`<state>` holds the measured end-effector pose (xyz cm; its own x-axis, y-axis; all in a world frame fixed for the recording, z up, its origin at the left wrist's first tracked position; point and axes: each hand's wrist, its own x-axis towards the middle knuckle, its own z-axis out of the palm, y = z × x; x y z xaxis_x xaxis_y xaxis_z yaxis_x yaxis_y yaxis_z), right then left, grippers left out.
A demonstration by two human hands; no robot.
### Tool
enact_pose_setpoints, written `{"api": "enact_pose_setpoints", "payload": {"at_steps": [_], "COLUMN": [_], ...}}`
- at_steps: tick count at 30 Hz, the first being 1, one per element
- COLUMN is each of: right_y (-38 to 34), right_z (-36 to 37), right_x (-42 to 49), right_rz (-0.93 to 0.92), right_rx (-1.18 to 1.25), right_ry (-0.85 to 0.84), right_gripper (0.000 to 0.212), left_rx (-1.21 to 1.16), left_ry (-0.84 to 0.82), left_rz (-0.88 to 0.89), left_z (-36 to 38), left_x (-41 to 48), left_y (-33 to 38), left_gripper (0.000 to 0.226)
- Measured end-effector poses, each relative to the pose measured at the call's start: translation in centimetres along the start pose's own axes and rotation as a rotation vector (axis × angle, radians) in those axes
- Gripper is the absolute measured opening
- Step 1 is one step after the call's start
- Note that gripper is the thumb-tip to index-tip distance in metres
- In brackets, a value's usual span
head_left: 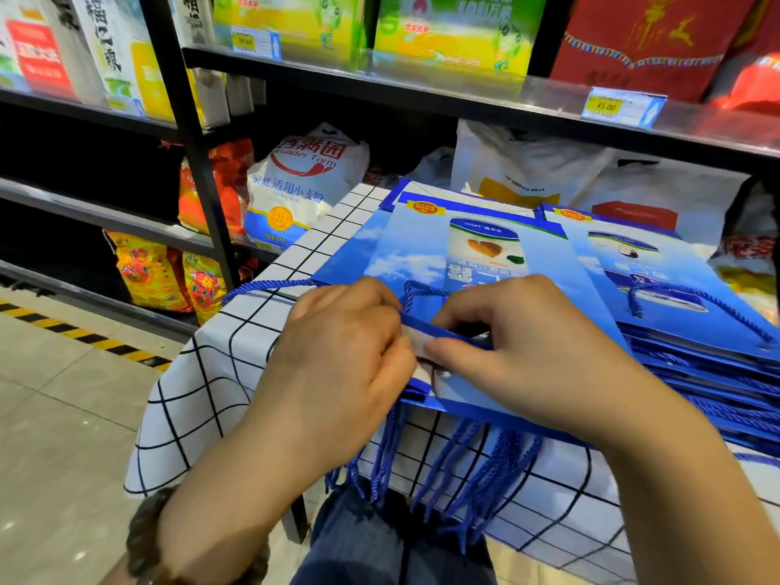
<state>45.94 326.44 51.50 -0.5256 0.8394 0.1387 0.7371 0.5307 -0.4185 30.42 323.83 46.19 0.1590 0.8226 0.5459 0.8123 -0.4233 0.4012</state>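
1. Shop aisle here: dark shelves (198, 230) on the left, a white flour sack (295, 192) behind, and a table in a checked cloth (211, 373) up front.
2. Left hand (337, 348) is curled in, fingertips pinching the lower lip of the bag's mouth.
3. The blue gift bag (422, 255) lies flat on top of the near stack, at the table's front edge, rope handles (464, 466) dangling over.
4. Right hand (527, 352) pinches the upper lip between thumb and fingers. It looks like the mouth-opening step, barely begun.
5. Far right, a 2nd stack (675, 289) waits. Next move calls for pulling the lips apart gently and popping the side folds.
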Motion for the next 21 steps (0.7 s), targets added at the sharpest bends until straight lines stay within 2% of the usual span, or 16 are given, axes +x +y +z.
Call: {"api": "enact_pose_setpoints", "payload": {"at_steps": [2, 5, 8, 12, 15, 17, 21], "right_y": [-0.2, -0.5, -0.4, 0.0, 0.2, 0.1, 0.3], "right_z": [0.1, 0.2, 0.1, -0.5, 0.0, 0.4, 0.8], "right_x": [-0.6, -0.6, -0.7, -0.5, 0.5, 1.2, 1.5], "right_rz": [-0.023, -0.011, 0.007, 0.041, 0.007, -0.008, -0.009], "right_rx": [-0.175, -0.241, -0.191, 0.023, -0.083, -0.123, -0.066], "right_ry": [0.067, 0.134, 0.076, -0.095, -0.184, -0.169, -0.125], "right_gripper": [0.027, 0.022, 0.02, 0.036, 0.038, 0.033, 0.013], "left_rx": [-0.027, -0.081, -0.025, -0.177, -0.216, -0.199, -0.137], "left_ry": [0.027, 0.032, 0.067, 0.099, 0.047, 0.01, -0.039], "left_rz": [0.008, 0.029, 0.033, -0.039, -0.142, -0.162, -0.111], "left_z": [-0.1, 0.0, 0.3, 0.0, -0.3, -0.4, -0.6], "left_x": [-0.2, -0.5, -0.9, -1.5, -1.8, -1.7, -2.0], "left_y": [0.1, 0.2, -0.1, -0.4, -0.7, -0.8, -0.7], "left_gripper": [0.019, 0.02, 0.023, 0.019, 0.018, 0.028, 0.031]}}
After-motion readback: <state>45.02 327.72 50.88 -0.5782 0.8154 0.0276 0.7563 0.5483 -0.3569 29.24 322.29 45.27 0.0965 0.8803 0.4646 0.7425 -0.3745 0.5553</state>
